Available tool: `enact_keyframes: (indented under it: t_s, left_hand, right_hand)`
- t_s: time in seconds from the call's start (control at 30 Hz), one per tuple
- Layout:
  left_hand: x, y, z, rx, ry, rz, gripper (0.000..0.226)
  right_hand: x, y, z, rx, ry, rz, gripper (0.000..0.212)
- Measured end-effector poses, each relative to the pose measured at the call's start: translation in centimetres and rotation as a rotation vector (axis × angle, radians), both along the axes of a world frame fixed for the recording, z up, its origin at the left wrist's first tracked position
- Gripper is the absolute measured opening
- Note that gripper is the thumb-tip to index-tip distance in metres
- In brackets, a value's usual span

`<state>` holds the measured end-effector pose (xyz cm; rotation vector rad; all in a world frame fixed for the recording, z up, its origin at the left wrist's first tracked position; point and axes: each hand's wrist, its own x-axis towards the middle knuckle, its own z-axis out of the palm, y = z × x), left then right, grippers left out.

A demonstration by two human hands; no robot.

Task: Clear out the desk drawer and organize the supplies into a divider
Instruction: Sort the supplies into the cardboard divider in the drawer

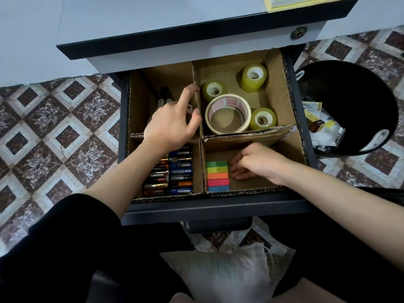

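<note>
The head camera looks into the open drawer [218,207] under the desk [131,20], which holds a cardboard divider [281,92] with 4 compartments.

- **Far left:** dark pens [162,92], partly hidden by the left hand [172,125]. Its index finger touches the middle partition; I cannot tell whether its curled fingers hold anything.
- **Far right:** 3 small tape rolls [254,77] and 1 wide tape roll [228,113].
- **Near left:** batteries [172,173].
- **Near right:** a sticky-note pad [218,176] in 5 colours. The right hand [258,164] rests relaxed and empty just beside it.

A black bin [349,88] with paper scraps stands to the right.
</note>
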<state>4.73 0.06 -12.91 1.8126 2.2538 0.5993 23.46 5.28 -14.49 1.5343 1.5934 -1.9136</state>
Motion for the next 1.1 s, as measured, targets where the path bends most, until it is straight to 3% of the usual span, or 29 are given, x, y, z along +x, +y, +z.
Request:
enact_keyframes:
  t_s: [0.67,0.97,1.1]
  left_hand:
    - [-0.1,0.0,-0.2,0.005,0.007,0.001,0.051]
    - [-0.2,-0.2,0.2,-0.022,-0.052,-0.025,0.043]
    - [-0.2,-0.2,0.6,-0.083,-0.165,-0.008,0.042]
  right_hand:
    - [0.1,-0.5,0.2,-0.002,-0.074,0.159,0.025]
    - [0.8,0.7,3.2,0.392,-0.023,0.491,0.015]
    - [1.5,1.0,4.9,0.455,0.051,0.429,0.014]
